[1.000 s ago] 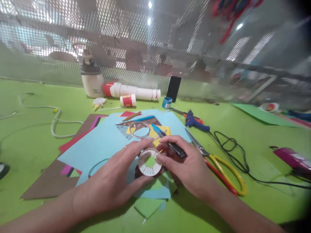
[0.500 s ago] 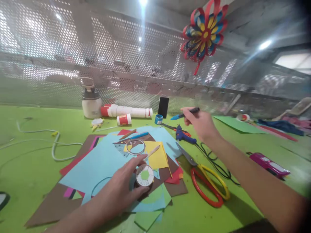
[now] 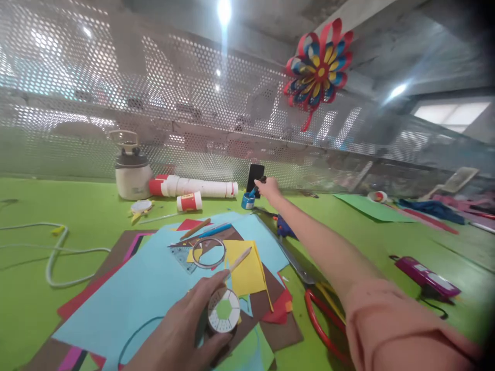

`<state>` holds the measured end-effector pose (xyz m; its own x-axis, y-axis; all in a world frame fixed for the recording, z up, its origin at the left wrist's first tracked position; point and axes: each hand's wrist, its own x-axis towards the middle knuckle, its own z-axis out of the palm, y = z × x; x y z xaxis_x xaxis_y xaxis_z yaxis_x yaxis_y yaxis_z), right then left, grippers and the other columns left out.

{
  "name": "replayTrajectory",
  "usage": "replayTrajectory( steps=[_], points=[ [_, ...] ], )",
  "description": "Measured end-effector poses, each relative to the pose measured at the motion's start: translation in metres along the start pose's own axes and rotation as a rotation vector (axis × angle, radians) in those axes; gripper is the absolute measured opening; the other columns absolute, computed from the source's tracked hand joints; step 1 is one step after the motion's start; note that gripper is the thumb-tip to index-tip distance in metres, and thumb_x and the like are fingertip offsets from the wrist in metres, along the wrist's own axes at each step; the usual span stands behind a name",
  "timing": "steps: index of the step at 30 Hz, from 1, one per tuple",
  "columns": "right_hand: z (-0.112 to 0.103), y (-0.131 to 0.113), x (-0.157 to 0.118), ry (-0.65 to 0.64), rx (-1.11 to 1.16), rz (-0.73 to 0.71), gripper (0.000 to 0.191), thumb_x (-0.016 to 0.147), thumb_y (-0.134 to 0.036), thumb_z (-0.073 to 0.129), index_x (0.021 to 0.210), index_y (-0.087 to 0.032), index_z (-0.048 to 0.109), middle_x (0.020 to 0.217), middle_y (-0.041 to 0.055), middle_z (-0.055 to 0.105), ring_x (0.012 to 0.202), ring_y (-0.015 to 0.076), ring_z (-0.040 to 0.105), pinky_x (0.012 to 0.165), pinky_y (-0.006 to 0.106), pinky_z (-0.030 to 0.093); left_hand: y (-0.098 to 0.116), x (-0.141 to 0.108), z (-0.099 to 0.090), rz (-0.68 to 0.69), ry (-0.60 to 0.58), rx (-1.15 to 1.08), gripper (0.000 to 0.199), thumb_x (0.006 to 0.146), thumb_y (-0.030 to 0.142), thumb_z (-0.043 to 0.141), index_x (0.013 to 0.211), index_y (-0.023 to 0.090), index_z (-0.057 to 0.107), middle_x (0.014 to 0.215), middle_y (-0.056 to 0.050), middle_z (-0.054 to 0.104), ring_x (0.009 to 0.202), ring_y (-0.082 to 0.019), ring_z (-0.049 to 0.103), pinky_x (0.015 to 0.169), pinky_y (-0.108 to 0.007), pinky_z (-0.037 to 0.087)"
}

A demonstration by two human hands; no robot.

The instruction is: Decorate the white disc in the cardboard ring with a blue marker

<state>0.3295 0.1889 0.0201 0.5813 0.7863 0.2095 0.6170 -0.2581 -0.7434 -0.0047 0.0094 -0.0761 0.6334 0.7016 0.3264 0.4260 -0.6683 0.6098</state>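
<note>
My left hand (image 3: 189,319) is closed around a small round piece (image 3: 224,310) with a white segmented top and a green hexagon at its centre, held above the paper pile. My right hand (image 3: 268,189) reaches to the back of the table, its fingers closed on a dark-handled brush (image 3: 259,185). The brush's blue tip is at the mouth of a small blue paint jar (image 3: 248,201). Behind the jar stands a black phone-like slab (image 3: 253,175). Light blue paper (image 3: 135,278), yellow paper (image 3: 242,278) and a metal ring (image 3: 209,253) lie near my left hand.
Big scissors (image 3: 319,324) and a blue glue gun (image 3: 285,228) lie partly under my right arm. Paper cups (image 3: 189,201), a sprayer bottle (image 3: 133,178) and a white cable (image 3: 50,263) are to the left. A magenta device (image 3: 427,278) lies at right; a paper flower (image 3: 320,72) hangs above.
My right hand has moved left and away from me, bringing the brush to the paint jar. My left hand still holds the round piece. The whole view has shifted slightly.
</note>
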Motion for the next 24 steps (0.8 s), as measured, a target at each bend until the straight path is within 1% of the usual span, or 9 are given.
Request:
replayTrajectory(
  steps=[3,5,8,11,13,18,21,24],
  points=[
    [0.017,0.007,0.011,-0.036,-0.072,0.008,0.035,0.094,-0.034,0.061,0.125,-0.017,0.058,0.125,0.0096,0.061,0.106,0.0226,0.064,0.088,0.044,0.056,-0.003,0.0,0.003,0.022,-0.015,0.017,0.082,0.076,0.018,0.067,0.145,0.043,0.033,0.14,0.0,0.061,0.121,-0.026,0.064,0.098,-0.032,0.056],
    [0.025,0.012,0.017,-0.052,-0.109,0.004,0.035,0.094,-0.034,0.061,0.124,-0.017,0.059,0.125,0.0097,0.061,0.106,0.0227,0.064,0.088,0.044,0.055,-0.003,0.0,0.005,0.03,0.005,0.017,0.086,0.074,0.017,0.068,0.146,0.046,0.029,0.139,0.001,0.061,0.119,-0.026,0.065,0.097,-0.032,0.056],
    [0.028,0.016,0.021,-0.065,-0.142,-0.005,0.034,0.095,-0.034,0.06,0.124,-0.017,0.059,0.126,0.0099,0.061,0.106,0.0226,0.064,0.089,0.044,0.055,0.0,-0.001,0.004,0.027,0.037,0.012,0.084,0.076,0.018,0.066,0.145,0.047,0.029,0.139,0.001,0.061,0.118,-0.026,0.066,0.096,-0.033,0.056],
    [0.026,0.017,0.023,-0.065,-0.142,-0.005,0.035,0.094,-0.034,0.061,0.124,-0.017,0.059,0.126,0.0097,0.061,0.106,0.0228,0.064,0.089,0.044,0.055,0.004,0.0,-0.001,0.005,-0.023,0.017,0.074,0.082,0.024,0.065,0.145,0.043,0.032,0.138,0.001,0.062,0.119,-0.024,0.065,0.096,-0.032,0.057],
    [0.024,0.017,0.022,-0.061,-0.124,0.0,0.035,0.094,-0.034,0.061,0.124,-0.017,0.058,0.125,0.0097,0.061,0.106,0.0229,0.064,0.089,0.044,0.055,0.007,0.001,-0.004,-0.017,-0.053,0.019,0.071,0.084,0.024,0.064,0.145,0.041,0.033,0.139,0.0,0.061,0.121,-0.024,0.064,0.097,-0.032,0.056],
    [0.018,0.014,0.015,-0.045,-0.017,0.021,0.035,0.094,-0.034,0.061,0.124,-0.017,0.058,0.125,0.0096,0.061,0.106,0.0228,0.064,0.088,0.044,0.055,0.01,0.003,-0.005,-0.047,-0.057,0.035,0.072,0.081,0.023,0.065,0.145,0.038,0.034,0.142,-0.001,0.059,0.125,-0.025,0.061,0.099,-0.035,0.056],
    [0.007,0.01,0.012,-0.013,0.092,0.047,0.035,0.094,-0.034,0.061,0.125,-0.017,0.058,0.125,0.0096,0.061,0.106,0.0226,0.064,0.088,0.044,0.056,0.011,0.004,-0.006,-0.065,-0.07,0.024,0.069,0.082,0.024,0.064,0.144,0.036,0.036,0.141,-0.002,0.059,0.125,-0.024,0.061,0.099,-0.035,0.056],
    [-0.009,0.007,0.007,0.016,0.221,0.078,0.035,0.094,-0.034,0.061,0.125,-0.016,0.058,0.125,0.0096,0.061,0.105,0.0225,0.064,0.088,0.044,0.056,0.012,0.004,-0.007,-0.07,-0.064,0.012,0.065,0.083,0.024,0.063,0.142,0.035,0.039,0.139,-0.002,0.061,0.123,-0.025,0.062,0.099,-0.038,0.056]
  ],
)
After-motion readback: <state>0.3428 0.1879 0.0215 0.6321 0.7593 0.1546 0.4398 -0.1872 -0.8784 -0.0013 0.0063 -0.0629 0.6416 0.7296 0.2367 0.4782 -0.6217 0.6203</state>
